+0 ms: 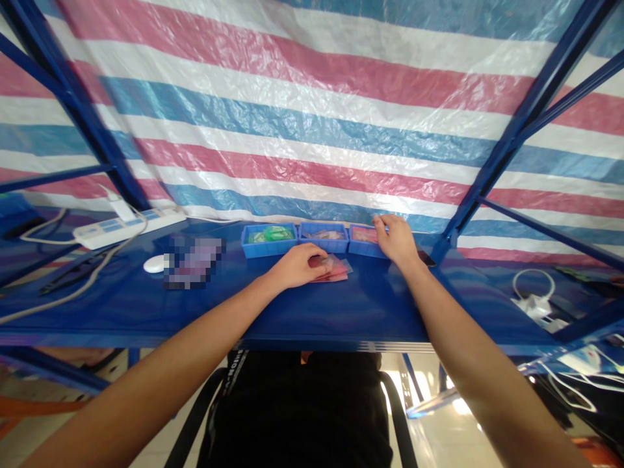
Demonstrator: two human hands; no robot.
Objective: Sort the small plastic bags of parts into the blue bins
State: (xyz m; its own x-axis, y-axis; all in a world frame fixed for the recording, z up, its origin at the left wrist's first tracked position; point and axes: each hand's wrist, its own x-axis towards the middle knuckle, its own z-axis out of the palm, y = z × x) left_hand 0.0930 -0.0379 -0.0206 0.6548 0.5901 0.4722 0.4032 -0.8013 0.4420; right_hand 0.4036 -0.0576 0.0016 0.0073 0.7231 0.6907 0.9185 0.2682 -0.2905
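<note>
Three small blue trays stand in a row on the blue table (341, 312): the left tray (269, 240) holds green items, the middle tray (324, 236) mixed ones, the right tray (364, 241) pinkish ones. My left hand (298, 265) lies curled on a small stack of reddish flat packets (334, 269) in front of the trays. My right hand (396, 239) reaches to the right tray, its fingers bent over the tray's far rim. What those fingers hold, if anything, is hidden.
A white power strip (127, 225) with cables lies at the back left, a white round mouse-like object (156, 263) beside a blurred patch. Blue rack struts rise on both sides. A striped tarp hangs behind. White cables and an adapter (536, 302) lie at right.
</note>
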